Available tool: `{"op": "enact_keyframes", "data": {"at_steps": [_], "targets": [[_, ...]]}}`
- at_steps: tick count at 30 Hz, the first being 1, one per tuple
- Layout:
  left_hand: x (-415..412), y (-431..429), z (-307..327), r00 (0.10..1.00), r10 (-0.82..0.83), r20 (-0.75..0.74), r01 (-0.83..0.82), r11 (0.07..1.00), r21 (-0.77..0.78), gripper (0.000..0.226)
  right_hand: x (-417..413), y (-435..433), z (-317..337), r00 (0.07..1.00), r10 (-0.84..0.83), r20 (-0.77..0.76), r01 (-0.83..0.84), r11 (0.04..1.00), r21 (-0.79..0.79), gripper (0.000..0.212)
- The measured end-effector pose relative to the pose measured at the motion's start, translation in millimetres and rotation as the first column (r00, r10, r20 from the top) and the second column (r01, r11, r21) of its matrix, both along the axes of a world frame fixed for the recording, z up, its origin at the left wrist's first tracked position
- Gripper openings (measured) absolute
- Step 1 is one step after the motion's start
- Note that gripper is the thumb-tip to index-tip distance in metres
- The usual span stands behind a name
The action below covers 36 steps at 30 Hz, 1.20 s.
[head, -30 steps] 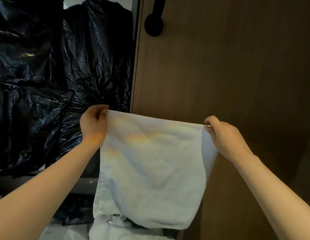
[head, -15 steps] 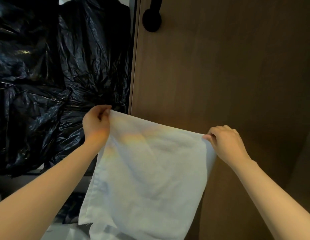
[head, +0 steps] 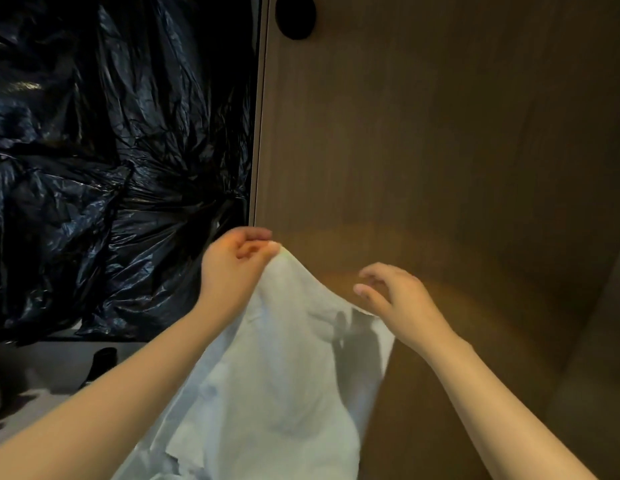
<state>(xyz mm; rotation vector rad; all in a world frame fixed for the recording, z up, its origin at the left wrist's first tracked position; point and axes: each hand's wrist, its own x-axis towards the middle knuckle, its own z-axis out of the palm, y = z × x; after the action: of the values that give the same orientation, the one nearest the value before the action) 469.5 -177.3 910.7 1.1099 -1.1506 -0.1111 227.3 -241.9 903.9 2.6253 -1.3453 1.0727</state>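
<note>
Left hand [head: 232,268] is pinching the top corner of the white cloth [head: 277,375], which is hanging before the wooden door [head: 440,150]; right hand [head: 402,299] is hovering just above its edge, fingers spread, apparently gripping nothing

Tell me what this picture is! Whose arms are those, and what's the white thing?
There is no machine here, just a person. A small camera sits on the person's head and looks forward and down, so you see their own two arms reaching out, as if you were them. The left hand pinches the top of a white cloth, which hangs down from it. The right hand is close to the cloth's other edge with its fingers spread, holding nothing. Behind, on the left, are shiny black plastic bags. On the right is a brown wooden door with a dark round knob at the top. Low on the left is a grey ledge with something small and dark on it, too dim to name.
</note>
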Motion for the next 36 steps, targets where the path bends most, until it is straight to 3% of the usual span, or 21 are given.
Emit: {"op": "enact_keyframes", "data": {"at_steps": [7, 13, 17, 20, 25, 36], "targets": [[-31, 19, -39, 0.975, -0.203, -0.087, 0.209, 0.975, 0.075, 0.018, 38, 31, -35, 0.92, 0.256, 0.297, -0.332, 0.911, 0.243, 0.033], [-36, 36, -45, 0.968, -0.236, -0.082, 0.245, 0.961, 0.131, 0.023, 44, 39, -58, 0.813, 0.222, 0.538, -0.408, 0.877, 0.255, 0.015], [-33, 51, -65, 0.958, -0.256, -0.132, 0.281, 0.931, 0.233, 0.037, 44, 44, -70, 0.804, 0.183, 0.566, -0.359, 0.908, 0.216, 0.017], [-29, 63, -86, 0.976, -0.165, -0.141, 0.203, 0.923, 0.328, 0.031, 42, 49, -79, 0.802, 0.147, 0.579, -0.336, 0.912, 0.234, 0.018], [-35, 72, -101, 0.98, -0.118, -0.158, 0.163, 0.934, 0.316, 0.02, 43, 62, -83, 0.799, 0.147, 0.583, -0.369, 0.885, 0.284, 0.011], [-42, 78, -110, 0.958, -0.27, -0.1, 0.288, 0.896, 0.338, 0.01, 37, 72, -88, 0.796, 0.132, 0.591, -0.333, 0.911, 0.245, 0.013]]}}
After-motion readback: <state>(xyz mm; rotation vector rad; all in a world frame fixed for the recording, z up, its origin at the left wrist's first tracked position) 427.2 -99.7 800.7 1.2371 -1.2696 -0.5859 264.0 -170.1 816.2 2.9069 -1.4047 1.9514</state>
